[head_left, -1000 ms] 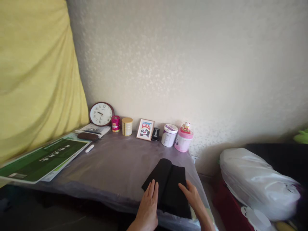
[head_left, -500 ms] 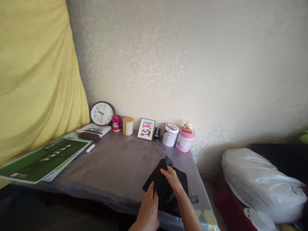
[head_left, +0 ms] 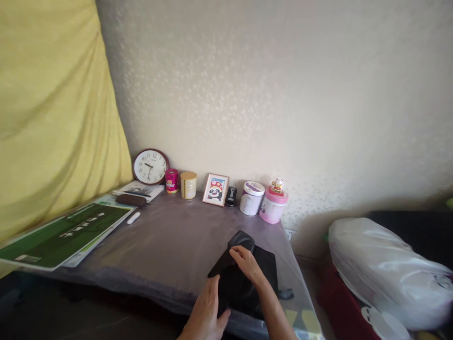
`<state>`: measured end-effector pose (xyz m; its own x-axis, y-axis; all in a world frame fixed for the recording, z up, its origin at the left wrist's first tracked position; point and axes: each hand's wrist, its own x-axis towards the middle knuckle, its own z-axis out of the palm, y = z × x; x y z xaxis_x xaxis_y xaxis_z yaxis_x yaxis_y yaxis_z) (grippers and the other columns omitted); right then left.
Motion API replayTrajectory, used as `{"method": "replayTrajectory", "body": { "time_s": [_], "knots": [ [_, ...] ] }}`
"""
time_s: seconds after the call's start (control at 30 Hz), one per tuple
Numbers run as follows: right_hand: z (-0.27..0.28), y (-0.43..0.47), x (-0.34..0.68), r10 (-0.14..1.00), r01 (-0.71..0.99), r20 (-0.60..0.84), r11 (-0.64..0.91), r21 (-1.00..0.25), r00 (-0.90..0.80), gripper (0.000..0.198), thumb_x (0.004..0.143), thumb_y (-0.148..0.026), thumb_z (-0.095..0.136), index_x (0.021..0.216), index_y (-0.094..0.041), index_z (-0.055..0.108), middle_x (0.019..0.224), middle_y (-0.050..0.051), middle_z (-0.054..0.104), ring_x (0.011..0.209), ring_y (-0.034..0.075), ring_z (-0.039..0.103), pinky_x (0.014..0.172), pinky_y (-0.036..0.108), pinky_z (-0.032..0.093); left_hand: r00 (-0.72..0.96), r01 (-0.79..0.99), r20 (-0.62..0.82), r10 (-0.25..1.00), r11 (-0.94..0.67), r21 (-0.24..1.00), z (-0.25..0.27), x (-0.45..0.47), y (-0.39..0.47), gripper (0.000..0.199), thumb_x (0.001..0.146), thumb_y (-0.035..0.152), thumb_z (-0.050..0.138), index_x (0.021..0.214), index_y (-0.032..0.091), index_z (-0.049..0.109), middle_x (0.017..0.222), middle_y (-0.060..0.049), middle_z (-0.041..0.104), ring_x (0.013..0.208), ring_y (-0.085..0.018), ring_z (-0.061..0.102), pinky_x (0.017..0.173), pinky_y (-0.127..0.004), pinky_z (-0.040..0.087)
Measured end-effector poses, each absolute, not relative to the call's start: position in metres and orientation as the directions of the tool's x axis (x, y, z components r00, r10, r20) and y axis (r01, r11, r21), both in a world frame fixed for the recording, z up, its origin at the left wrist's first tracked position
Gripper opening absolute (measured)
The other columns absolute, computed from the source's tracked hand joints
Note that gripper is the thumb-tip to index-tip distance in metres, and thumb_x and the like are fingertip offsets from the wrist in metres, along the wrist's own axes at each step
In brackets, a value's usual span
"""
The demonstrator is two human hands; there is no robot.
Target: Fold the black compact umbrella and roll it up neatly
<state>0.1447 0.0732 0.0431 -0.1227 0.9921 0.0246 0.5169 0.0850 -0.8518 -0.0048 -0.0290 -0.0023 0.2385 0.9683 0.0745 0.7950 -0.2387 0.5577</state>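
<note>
A piece of folded black cloth (head_left: pixel 264 264) lies near the table's front right corner, with a raised, shinier flap (head_left: pixel 242 239) at its far end. My right hand (head_left: pixel 246 262) rests on top of it just below that flap, fingers stretched toward the left and partly hidden underneath. Along the cloth's near left edge is my left hand (head_left: pixel 208 304), its fingers extended and the thumb apart. A short dark strap-like end (head_left: pixel 286 294) sticks out at the cloth's right side.
Along the wall stand a clock (head_left: pixel 151 166), a pink can (head_left: pixel 171 181), a yellow-lidded can (head_left: pixel 188 185), a panda picture frame (head_left: pixel 215 190), a black stapler-like item (head_left: pixel 231 197) and two tubs (head_left: pixel 252 198). Green printed sheets (head_left: pixel 71 231) cover the left. A stuffed white bag (head_left: pixel 382 269) sits right.
My left hand has drawn back to the left and nearer, its thumb spreading. My right hand has slid left across the cloth, and more of the flap at the far end shows.
</note>
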Motion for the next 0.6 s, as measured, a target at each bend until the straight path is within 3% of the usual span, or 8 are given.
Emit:
{"method": "replayTrajectory", "body": {
  "time_s": [0.1,0.23,0.37,0.5,0.6],
  "knots": [
    [0.047,0.070,0.142,0.978,0.512,0.027,0.132,-0.849,-0.208,0.029,0.082,-0.037,0.044,0.086,-0.017,0.064,0.074,0.003,0.070,0.067,0.014,0.062,0.065,0.025,0.045,0.160,0.837,0.188,0.969,-0.235,0.495,0.007,-0.002,-0.031,0.060,0.073,0.022,0.047,0.130,0.013,0.033,0.138,-0.015,0.038,0.128,-0.027,0.036,0.104,-0.042,0.034],
    [0.047,0.067,0.140,0.968,0.585,0.061,0.197,-0.787,-0.244,0.027,0.083,-0.031,0.042,0.093,-0.020,0.064,0.077,0.002,0.072,0.072,0.015,0.064,0.069,0.026,0.046,0.273,0.814,0.221,0.936,-0.347,0.465,0.023,0.011,-0.028,0.061,0.068,0.022,0.052,0.127,0.018,0.040,0.141,-0.010,0.035,0.129,-0.028,0.033,0.106,-0.045,0.030],
    [0.046,0.059,0.139,0.949,0.645,0.131,0.293,-0.706,-0.287,0.028,0.084,-0.025,0.040,0.095,-0.023,0.066,0.083,0.001,0.071,0.081,0.016,0.065,0.075,0.026,0.046,0.329,0.815,0.110,0.938,-0.341,0.469,0.028,0.019,-0.021,0.073,0.063,0.019,0.054,0.134,0.015,0.033,0.145,-0.010,0.028,0.133,-0.029,0.026,0.109,-0.046,0.024],
    [0.047,0.046,0.139,0.916,0.739,0.255,0.402,-0.542,-0.311,0.026,0.085,-0.026,0.044,0.094,-0.026,0.069,0.089,0.002,0.070,0.087,0.018,0.061,0.080,0.029,0.045,0.299,0.851,-0.035,0.954,-0.250,0.462,0.025,0.022,-0.019,0.081,0.060,0.010,0.049,0.137,0.011,0.026,0.148,-0.012,0.021,0.134,-0.028,0.023,0.111,-0.041,0.022],
    [0.047,0.042,0.143,0.849,0.688,0.330,0.527,-0.499,-0.412,0.028,0.088,-0.028,0.042,0.095,-0.025,0.069,0.092,0.004,0.070,0.099,0.020,0.057,0.089,0.033,0.042,0.316,0.857,-0.091,0.944,-0.243,0.454,0.023,0.025,-0.019,0.088,0.055,0.006,0.048,0.139,0.009,0.021,0.149,-0.012,0.015,0.136,-0.028,0.017,0.112,-0.041,0.018]
  ]
}}
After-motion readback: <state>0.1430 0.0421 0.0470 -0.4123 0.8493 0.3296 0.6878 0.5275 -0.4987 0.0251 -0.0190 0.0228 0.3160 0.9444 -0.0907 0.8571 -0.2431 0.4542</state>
